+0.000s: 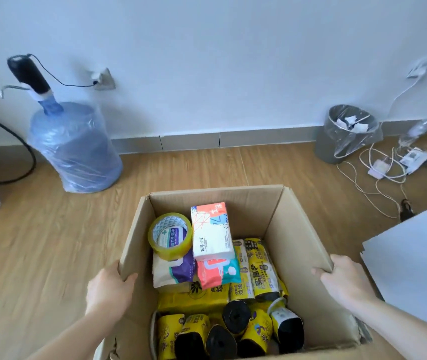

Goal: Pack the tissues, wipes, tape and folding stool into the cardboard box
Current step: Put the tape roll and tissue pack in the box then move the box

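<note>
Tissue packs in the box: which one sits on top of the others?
The white and orange pack, next to the tape roll. It lies over the orange and teal pack; the purple pack sits under the tape.

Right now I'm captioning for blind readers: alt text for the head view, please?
Both hands, left hand and right hand, grip opposite walls of an open cardboard box on a wooden floor. Inside lie a tape roll, tissue packs and yellow-wrapped rolls.

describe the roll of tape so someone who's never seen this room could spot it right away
Look inside the open cardboard box on the wooden floor, at its far left corner. The tape roll lies on a purple-and-white pack, the only yellowish see-through ring among the packets.
</note>
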